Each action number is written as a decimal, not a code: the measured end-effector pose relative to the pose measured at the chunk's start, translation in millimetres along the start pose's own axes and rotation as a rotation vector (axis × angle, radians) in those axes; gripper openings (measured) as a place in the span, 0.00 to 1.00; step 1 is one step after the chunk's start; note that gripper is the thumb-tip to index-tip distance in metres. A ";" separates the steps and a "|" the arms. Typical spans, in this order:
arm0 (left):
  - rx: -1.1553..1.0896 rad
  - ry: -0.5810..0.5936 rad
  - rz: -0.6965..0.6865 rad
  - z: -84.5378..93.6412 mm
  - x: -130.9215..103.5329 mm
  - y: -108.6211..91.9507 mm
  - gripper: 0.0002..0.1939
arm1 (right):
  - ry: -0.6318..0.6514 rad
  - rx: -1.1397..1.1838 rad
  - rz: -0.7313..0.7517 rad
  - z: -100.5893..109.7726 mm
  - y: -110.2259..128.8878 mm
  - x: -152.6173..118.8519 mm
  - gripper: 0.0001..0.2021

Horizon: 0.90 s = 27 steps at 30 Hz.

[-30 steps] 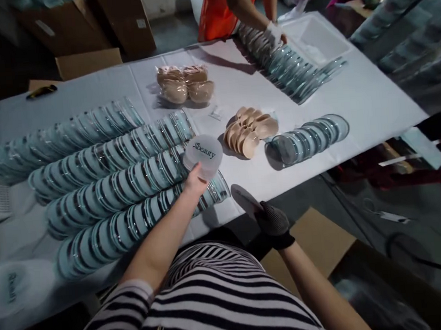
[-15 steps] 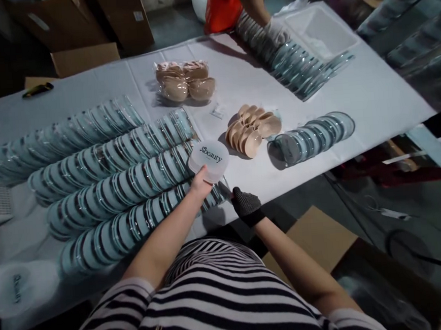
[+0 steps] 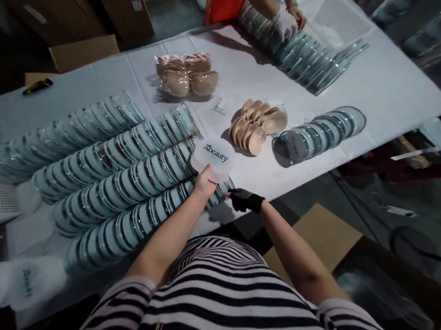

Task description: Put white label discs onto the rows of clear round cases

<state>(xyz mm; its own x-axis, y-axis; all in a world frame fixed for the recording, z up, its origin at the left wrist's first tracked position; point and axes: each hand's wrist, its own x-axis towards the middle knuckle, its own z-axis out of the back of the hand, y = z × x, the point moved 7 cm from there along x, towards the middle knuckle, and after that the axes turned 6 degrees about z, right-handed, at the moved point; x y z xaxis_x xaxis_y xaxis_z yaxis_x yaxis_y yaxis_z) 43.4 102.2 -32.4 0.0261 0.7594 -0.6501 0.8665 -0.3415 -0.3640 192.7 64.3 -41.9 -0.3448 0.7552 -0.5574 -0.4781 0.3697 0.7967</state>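
My left hand (image 3: 205, 183) grips a rounded, frosted plastic case (image 3: 214, 158) with "beauty" printed in dark letters on its lid. The case is lifted over the right ends of the front rows of stacked plastic cases (image 3: 130, 182) and hides part of them. Just below and to the right of it is my right hand (image 3: 246, 200) in a dark glove, a finger stretched towards the end of the nearest row and the others partly curled. Nothing shows in this hand. Beige bra cups (image 3: 253, 126) lie nested in a pile beyond the case.
Wrapped beige cups (image 3: 186, 76) sit further back. A shorter row of cases (image 3: 323, 132) lies to the right. Across the table (image 3: 137, 72), a co-worker's hands touch another row (image 3: 303, 57) beside a white bin (image 3: 340, 15). An open cardboard box (image 3: 323, 235) stands below the edge.
My right hand has turned, and a finger now points left towards the row's end. My left hand still holds the case. The co-worker's second hand has come into view at the far row.
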 end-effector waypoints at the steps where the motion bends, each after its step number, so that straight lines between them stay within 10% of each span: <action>1: 0.005 -0.004 -0.011 -0.7 0.0 0.7 0.23 | -0.028 -0.082 -0.008 11.8 7.0 2.5 0.16; 5: 0.029 0.022 -0.063 -2.3 -1.9 4.0 0.25 | -0.504 -0.433 0.188 64.1 69.9 5.3 0.19; 8: 0.072 -0.032 -0.084 5.6 -8.8 4.4 0.22 | -0.584 -0.697 0.460 47.5 111.1 0.5 0.22; 15: 0.126 0.066 -0.123 3.2 -34.0 -8.0 0.17 | -0.867 -0.696 0.394 28.6 95.6 -23.2 0.28; 27: 0.081 -0.189 0.042 34.4 -36.9 10.3 0.11 | -0.582 -0.794 0.432 -15.2 118.6 -18.3 0.23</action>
<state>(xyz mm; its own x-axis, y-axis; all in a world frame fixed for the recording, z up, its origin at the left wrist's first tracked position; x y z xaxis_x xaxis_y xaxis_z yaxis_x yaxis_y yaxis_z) 34.2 51.6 -35.1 -0.0391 0.6284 -0.7769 0.8236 -0.4199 -0.3812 130.1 86.1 59.2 -0.2725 0.9571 0.0986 -0.8683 -0.2888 0.4033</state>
